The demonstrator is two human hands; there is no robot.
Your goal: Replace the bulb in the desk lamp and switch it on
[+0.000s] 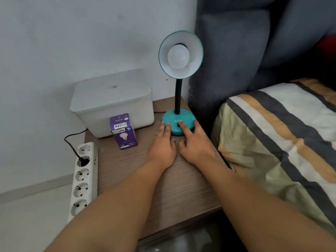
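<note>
A teal desk lamp stands at the back right of a wooden bedside table (138,182). Its shade (195,50) faces me with an unlit white bulb (178,55) screwed in. A black neck joins the shade to the round teal base (185,119). My left hand (162,146) lies flat on the table, fingertips touching the base's left front. My right hand (193,142) rests against the base's right front, its index finger on the black switch. A purple bulb box (123,131) stands upright left of my hands.
A white lidded box (112,100) sits at the table's back left by the wall. A white power strip (82,179) leans along the table's left edge with the lamp's black plug in it. A bed with striped bedding (276,142) and a grey headboard lies to the right.
</note>
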